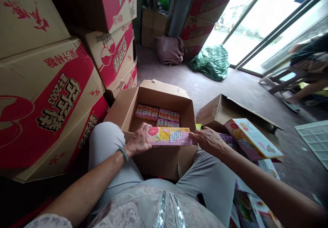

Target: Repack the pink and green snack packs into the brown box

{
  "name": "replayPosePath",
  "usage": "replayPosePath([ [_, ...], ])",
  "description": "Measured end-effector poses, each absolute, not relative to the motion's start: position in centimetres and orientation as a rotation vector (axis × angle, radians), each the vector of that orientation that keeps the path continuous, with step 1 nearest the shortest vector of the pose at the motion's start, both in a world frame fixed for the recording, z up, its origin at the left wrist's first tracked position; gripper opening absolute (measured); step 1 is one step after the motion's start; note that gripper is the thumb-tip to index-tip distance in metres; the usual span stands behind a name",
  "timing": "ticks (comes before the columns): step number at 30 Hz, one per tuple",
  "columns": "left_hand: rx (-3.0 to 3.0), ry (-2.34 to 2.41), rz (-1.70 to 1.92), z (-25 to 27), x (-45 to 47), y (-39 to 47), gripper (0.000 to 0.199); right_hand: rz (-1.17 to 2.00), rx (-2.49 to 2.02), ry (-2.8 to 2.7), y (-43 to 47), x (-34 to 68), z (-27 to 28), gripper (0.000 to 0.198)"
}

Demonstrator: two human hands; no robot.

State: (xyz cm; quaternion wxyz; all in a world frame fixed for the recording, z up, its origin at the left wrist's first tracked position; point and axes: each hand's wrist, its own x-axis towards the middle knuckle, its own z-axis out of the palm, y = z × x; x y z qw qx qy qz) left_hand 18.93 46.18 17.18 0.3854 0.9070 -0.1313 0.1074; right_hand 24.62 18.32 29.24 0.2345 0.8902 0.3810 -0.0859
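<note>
A long candy box [169, 136], yellow and pink with a printed grapefruit slice, is held level over the near edge of an open cardboard carton [164, 93]. My left hand [139, 140] grips the box's left end, a beaded bracelet on its wrist. At the right end, my right hand [206, 139] has its fingers closed on the corner. Inside the carton, several small boxes [147, 112] stand packed in rows, partly hidden behind the held box. The carton sits between my knees.
Stacked printed cartons [58, 101] rise close on my left. At right, a second open carton [211, 110] has a larger candy box [252, 137] leaning on it, with more boxes [246, 204] below. Beyond lie a green bag [211, 62], a brown bag [170, 50] and a seated person [311, 64].
</note>
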Motion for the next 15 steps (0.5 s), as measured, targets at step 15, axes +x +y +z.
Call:
replayPosePath([
  [15,2.439,-0.273,0.318,15.2,20.6,47.1,0.067,-0.126,2.942,1.125,24.8,24.1,25.1,0.051],
])
